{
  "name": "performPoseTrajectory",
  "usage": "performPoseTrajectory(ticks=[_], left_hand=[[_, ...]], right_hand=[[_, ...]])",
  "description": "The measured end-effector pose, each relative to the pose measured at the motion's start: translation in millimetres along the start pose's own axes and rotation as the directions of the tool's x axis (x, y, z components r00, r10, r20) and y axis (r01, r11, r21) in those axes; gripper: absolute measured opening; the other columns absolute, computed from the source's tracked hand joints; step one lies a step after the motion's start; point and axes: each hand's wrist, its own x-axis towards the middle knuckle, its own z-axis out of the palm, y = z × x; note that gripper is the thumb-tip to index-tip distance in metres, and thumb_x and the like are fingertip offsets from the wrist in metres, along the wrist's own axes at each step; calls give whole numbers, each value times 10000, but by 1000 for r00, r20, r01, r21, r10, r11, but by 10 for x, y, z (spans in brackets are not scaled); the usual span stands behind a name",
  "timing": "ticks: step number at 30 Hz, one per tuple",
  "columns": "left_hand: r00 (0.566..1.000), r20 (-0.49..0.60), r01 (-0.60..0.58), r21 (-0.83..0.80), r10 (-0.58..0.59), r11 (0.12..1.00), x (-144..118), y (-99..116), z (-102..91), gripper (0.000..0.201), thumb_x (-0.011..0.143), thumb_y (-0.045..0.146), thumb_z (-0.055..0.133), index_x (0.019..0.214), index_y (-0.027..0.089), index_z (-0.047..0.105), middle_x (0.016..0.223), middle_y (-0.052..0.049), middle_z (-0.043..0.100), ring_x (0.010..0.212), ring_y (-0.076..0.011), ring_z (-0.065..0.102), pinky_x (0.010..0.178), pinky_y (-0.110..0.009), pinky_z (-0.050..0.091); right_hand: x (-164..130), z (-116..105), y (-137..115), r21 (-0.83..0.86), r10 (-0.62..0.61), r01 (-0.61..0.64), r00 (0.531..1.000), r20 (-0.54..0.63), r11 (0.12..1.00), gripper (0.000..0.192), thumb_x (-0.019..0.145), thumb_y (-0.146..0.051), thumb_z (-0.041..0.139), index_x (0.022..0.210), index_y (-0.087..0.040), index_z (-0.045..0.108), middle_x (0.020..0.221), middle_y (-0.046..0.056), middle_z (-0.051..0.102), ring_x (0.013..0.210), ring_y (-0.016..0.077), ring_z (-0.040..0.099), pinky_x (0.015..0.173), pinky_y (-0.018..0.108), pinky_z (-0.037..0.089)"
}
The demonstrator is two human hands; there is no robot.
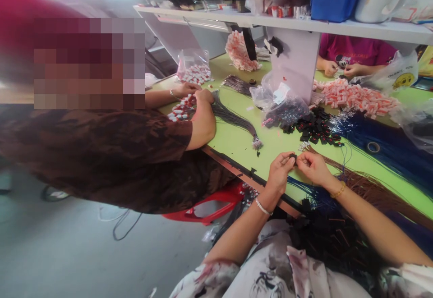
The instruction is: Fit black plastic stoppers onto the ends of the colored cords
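Left hand: pinched narrow, thumb and forefinger closed on a small black plastic connector piece just above the lime-green tabletop.
Right hand: also pinched narrow, fingertips meeting the left hand's at the same small piece; whether a wire end sits between them is too small to tell.
Position of the piece: between both sets of fingertips, near the table's front edge, just in front of the pile of loose black connector housings.
Wires close by: bundle of thin dark blue wires to the right, bundle of brown wires running under the right forearm, more blue strands trailing over the edge toward the lap.
Risk 1: slipping of the tiny piece from a light pinch, likely ending on the floor, given how near the edge the hands work.
Risk 2: snagging of the brown bundle by the right forearm, dragging strands off the table.
Risk 3: tangling of blue and brown strands where they cross beneath the wrists, causing a wrong wire to be picked.
Risk 4: bending of a thin wire tip if pushed in crooked, judged from the fine size.
Neighbours: 1 person in a dark brown patterned shirt at the left, handling grey wires; another's hands behind the white shelf post, beside pink and white parts.
Risk 5: elbows nudging shared piles together.
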Motion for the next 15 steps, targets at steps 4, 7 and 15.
performPoseTrajectory(ticks=[4,7,15], left_hand=[[998,-5,62,-45,-62,997,14,49,-33,336,570,243,813,852,137,662,732,-4,633,608,-72,522,610,-212,397],[998,3,68,-28,-68,997,-2,49,-37,338,572,235,812,856,134,660,717,-3,628,590,-69,512,593,-210,384],[999,6,-35,66,35,997,-39,-57,-3,325,586,274,807,838,141,648,709,-8,635,612,-88,521,606,-219,386]], right_hand=[[-6,-20,-51,-3,-19,19,999,30,1000,157,810,-252,496,693,-163,550,586,-32,488,504,80,366,475,199,289],[-9,-4,-60,-13,-11,11,1000,17,1000,172,802,-252,499,652,-168,514,574,-35,474,499,79,359,471,198,287],[-45,20,-35,-94,-32,31,999,-14,995,183,781,-257,514,617,-184,477,502,-52,420,447,77,317,442,211,245]])
